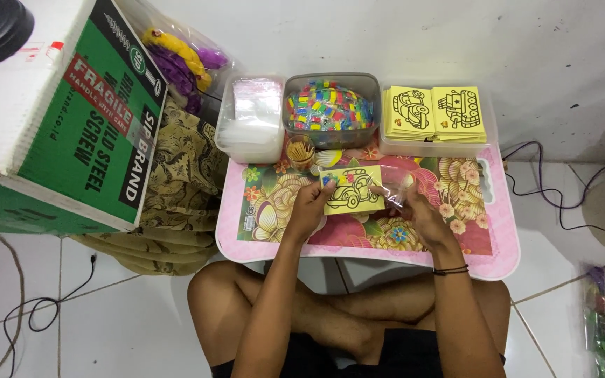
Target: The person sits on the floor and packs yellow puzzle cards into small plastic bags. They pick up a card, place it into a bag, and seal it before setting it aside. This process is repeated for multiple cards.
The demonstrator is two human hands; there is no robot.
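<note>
Left hand (311, 210) and right hand (418, 210) both pinch a yellow card with a car outline (352, 189) at mid-frame, over the pink floral table (414, 248). Just above stand toothpicks in a cup (301, 154), a tub of coloured packets (329, 107), a tub of clear bags (253, 119) and a tray of yellow cards (435, 115). A green cardboard box (71, 140) fills the upper left.
</note>
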